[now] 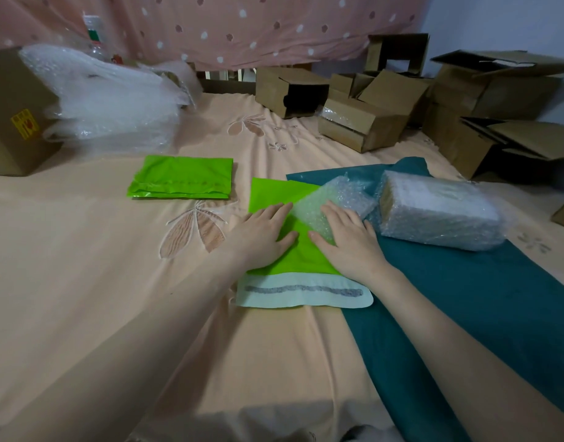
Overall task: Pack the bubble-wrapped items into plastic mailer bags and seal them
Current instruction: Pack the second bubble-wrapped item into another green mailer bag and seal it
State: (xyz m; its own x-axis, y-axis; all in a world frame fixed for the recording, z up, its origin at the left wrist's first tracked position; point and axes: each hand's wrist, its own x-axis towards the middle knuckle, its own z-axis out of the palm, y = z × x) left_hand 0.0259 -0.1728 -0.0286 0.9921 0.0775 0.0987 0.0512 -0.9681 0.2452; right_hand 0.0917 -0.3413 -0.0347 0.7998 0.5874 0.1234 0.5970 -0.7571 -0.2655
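The bed, under a peach embroidered sheet, carried everything, with a teal cloth running toward five o'clock. At two o'clock on that cloth lay a large bubble-wrapped block, not yet bagged; at ten o'clock sat a folded green mailer. In the centre lay the open green mailer bag, glossy and thin, its pale adhesive flap pointing to six o'clock with the glue strip exposed. A small bubble-wrapped item, cloudy and soft-looking, rested on the bag's far right corner, seemingly on top rather than inside. The left hand lay flat and unclenched on the bag, grasping nothing; the right hand pressed open-palmed on the item's near edge. The risk, as I judge it, was the bare glue strip catching sheet or cloth, or the slick item sliding off.
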